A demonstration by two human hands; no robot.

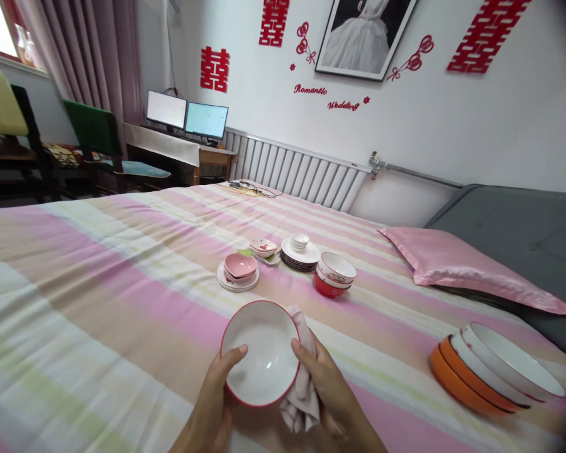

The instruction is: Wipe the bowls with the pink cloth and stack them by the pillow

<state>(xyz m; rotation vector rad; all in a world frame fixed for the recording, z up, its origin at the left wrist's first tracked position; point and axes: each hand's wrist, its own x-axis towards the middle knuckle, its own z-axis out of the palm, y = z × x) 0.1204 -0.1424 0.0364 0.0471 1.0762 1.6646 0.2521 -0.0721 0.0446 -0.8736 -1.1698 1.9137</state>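
Observation:
A white bowl (261, 371) with a red rim is held between my two hands above the striped bed, its inside turned toward me. My left hand (213, 391) grips the left edge, thumb over the rim and the other fingers mostly hidden beneath. On the right edge, my right hand (327, 384) has its thumb on the rim and presses a pale pinkish cloth (302, 402) against the bowl's outer side. Just beyond the bowl stand pink heart-shaped bowls (240, 265) on white plates and a stack of red-and-white bowls (336, 270).
Small dishes (263, 246) and stacked plates (300, 253) topped by little cups sit farther back. Nested large bowls (481, 371), orange and white, rest at the right. A pink pillow (471, 267) lies by the grey headboard (514, 220). Cables (252, 187) lie at the bed's far edge.

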